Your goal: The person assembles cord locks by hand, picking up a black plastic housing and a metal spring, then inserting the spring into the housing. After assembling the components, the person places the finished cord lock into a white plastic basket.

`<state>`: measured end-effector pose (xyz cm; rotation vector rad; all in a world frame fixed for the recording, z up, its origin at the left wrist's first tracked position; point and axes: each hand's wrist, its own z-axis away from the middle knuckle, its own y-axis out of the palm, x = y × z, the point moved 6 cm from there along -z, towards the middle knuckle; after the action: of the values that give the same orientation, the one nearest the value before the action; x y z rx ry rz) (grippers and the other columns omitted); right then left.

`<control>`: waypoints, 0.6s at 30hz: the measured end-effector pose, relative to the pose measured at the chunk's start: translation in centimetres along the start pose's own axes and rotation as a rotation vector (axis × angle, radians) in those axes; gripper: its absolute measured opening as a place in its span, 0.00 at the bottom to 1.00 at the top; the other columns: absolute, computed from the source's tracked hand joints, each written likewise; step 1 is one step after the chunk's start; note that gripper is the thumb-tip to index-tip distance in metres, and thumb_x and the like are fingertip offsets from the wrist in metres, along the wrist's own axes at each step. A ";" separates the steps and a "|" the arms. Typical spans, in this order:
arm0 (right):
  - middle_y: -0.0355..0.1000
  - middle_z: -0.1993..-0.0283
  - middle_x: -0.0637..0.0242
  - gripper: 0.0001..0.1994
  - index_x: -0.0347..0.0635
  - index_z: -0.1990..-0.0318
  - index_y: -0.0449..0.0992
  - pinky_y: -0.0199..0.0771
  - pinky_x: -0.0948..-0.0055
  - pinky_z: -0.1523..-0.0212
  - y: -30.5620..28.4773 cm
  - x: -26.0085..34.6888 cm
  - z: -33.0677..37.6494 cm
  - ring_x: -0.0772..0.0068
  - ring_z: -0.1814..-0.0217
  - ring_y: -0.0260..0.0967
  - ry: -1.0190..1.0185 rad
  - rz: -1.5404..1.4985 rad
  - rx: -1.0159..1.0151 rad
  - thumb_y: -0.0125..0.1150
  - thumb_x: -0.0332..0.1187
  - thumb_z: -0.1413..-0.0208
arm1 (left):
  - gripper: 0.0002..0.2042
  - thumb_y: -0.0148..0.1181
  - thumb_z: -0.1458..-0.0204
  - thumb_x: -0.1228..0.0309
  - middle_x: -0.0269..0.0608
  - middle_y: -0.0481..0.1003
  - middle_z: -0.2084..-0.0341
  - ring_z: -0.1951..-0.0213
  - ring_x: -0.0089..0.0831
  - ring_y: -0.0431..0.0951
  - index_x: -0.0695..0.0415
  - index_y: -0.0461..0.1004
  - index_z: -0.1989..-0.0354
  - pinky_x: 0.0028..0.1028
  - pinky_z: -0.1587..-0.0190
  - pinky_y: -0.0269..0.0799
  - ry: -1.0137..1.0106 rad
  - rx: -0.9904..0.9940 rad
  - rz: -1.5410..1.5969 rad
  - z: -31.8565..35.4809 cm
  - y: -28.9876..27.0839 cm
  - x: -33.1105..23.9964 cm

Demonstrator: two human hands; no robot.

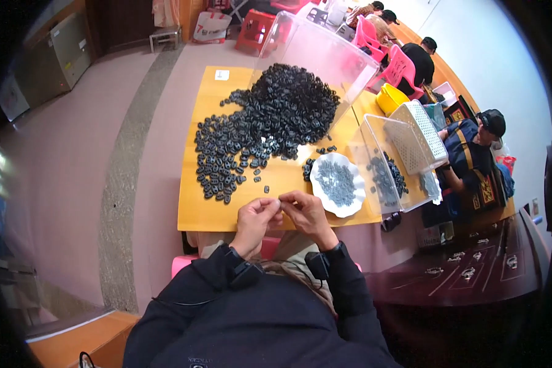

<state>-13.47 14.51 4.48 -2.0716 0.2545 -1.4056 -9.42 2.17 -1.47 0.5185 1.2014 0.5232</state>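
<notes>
At the near edge of the yellow table, my left hand (pixel 259 220) and my right hand (pixel 305 214) meet, fingertips pinched together. Whatever sits between them is too small to make out. Just beyond them lies a single small black part (pixel 266 189). A large heap of black plastic parts (pixel 294 101), small and oval with holes, covers the far middle, thinning into loose parts (pixel 218 165) at the left. Right of my right hand stands a white scalloped dish (pixel 354 207) holding many small grey pieces (pixel 337 182).
A clear plastic bin (pixel 349 67) lies tipped behind the heap. At right stand another clear box (pixel 374 141) with black parts, a white perforated basket (pixel 420 138) and a yellow bucket (pixel 391 98). A person in a dark cap (pixel 466 150) works at the right; others sit on pink chairs (pixel 400 64) farther off.
</notes>
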 end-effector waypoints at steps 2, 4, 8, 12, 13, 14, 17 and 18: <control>0.75 0.70 0.57 0.06 0.37 0.63 0.77 0.73 0.72 0.69 -0.8 0.2 0.3 0.67 0.71 0.75 -0.033 -0.028 0.005 0.63 0.26 0.50 | 0.06 0.55 0.42 0.71 0.35 0.74 0.72 0.72 0.22 0.76 0.59 0.72 0.61 0.24 0.66 0.77 0.026 0.024 -0.001 -0.1 0.5 -0.1; 0.75 0.70 0.57 0.06 0.37 0.64 0.77 0.73 0.72 0.70 -2.2 0.7 0.2 0.65 0.71 0.75 -0.086 0.021 -0.039 0.63 0.26 0.50 | 0.05 0.56 0.42 0.72 0.36 0.75 0.72 0.71 0.24 0.77 0.59 0.72 0.61 0.25 0.66 0.78 0.019 0.047 0.060 0.2 0.5 0.0; 0.73 0.67 0.57 0.06 0.39 0.65 0.77 0.73 0.62 0.66 -7.3 -1.0 0.6 0.50 0.66 0.73 -0.062 0.484 -0.210 0.62 0.27 0.53 | 0.05 0.55 0.42 0.72 0.40 0.75 0.72 0.71 0.27 0.78 0.60 0.69 0.61 0.27 0.65 0.80 0.018 0.091 0.076 0.6 1.0 -0.6; 0.72 0.64 0.58 0.08 0.41 0.65 0.77 0.72 0.57 0.62 -10.1 -3.6 1.6 0.48 0.62 0.72 0.074 0.737 -0.175 0.61 0.32 0.52 | 0.06 0.54 0.41 0.72 0.42 0.75 0.71 0.69 0.28 0.78 0.60 0.68 0.60 0.28 0.64 0.81 -0.029 0.170 0.079 0.7 1.6 -0.3; 0.72 0.63 0.58 0.08 0.41 0.65 0.77 0.71 0.57 0.61 -10.2 -4.3 1.7 0.49 0.62 0.72 0.154 0.758 -0.126 0.60 0.33 0.52 | 0.06 0.54 0.41 0.72 0.42 0.75 0.70 0.68 0.28 0.79 0.60 0.67 0.60 0.28 0.64 0.81 -0.036 0.192 0.086 0.7 1.8 -0.3; 0.71 0.63 0.58 0.08 0.41 0.64 0.77 0.71 0.56 0.60 -10.2 -5.2 1.9 0.50 0.61 0.72 0.235 0.777 -0.077 0.60 0.34 0.51 | 0.06 0.54 0.41 0.72 0.42 0.75 0.70 0.68 0.28 0.79 0.60 0.67 0.60 0.28 0.64 0.81 -0.032 0.192 0.084 0.7 1.8 -0.3; 0.71 0.65 0.58 0.08 0.42 0.66 0.77 0.71 0.56 0.61 -10.3 -6.2 1.9 0.50 0.62 0.71 0.182 0.750 -0.104 0.60 0.34 0.51 | 0.06 0.54 0.42 0.72 0.42 0.75 0.69 0.67 0.28 0.79 0.60 0.67 0.60 0.28 0.64 0.81 -0.015 0.187 0.059 0.6 1.8 -0.4; 0.71 0.65 0.57 0.07 0.42 0.66 0.77 0.70 0.56 0.61 -10.3 -6.2 2.0 0.50 0.62 0.71 0.171 0.743 -0.104 0.59 0.34 0.51 | 0.05 0.54 0.41 0.73 0.42 0.76 0.69 0.68 0.28 0.79 0.60 0.68 0.61 0.27 0.64 0.80 -0.008 0.185 0.068 0.7 1.9 -0.5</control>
<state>-16.10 26.34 5.20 -1.6532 1.0620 -1.1022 -9.09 3.20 0.27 0.7207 1.2346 0.4693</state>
